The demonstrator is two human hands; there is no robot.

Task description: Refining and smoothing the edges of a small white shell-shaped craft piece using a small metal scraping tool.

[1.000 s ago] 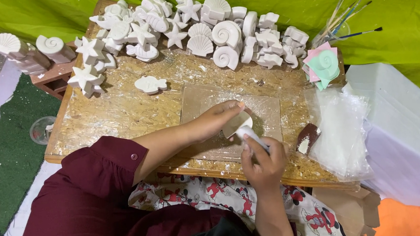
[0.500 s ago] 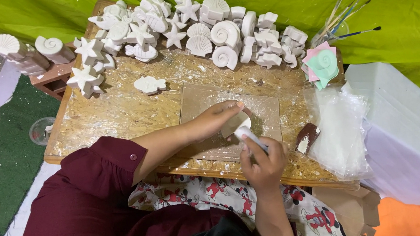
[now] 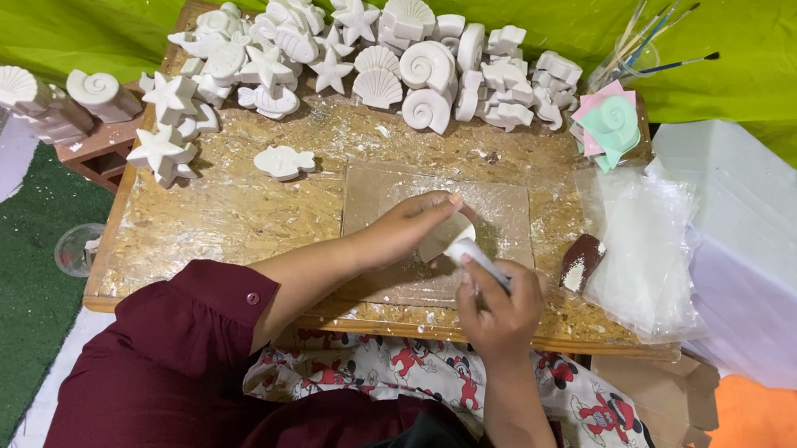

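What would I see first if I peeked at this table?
The big pile of white shells and stars heaped along the far edge of the wooden board. In the middle, near the front, the left hand holds a small white piece while the right hand works on it with a small tool. One painted green and pink shell stands at the right.

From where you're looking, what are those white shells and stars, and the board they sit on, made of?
The white shells and stars look like cast plaster or unglazed clay: matte, chalky, unpainted, one even white. The board seems pressed wood chip under a clear film: flecked tan surface with a crinkly sheen. The small piece in the left hand looks alike; the right hand works it with a tool.
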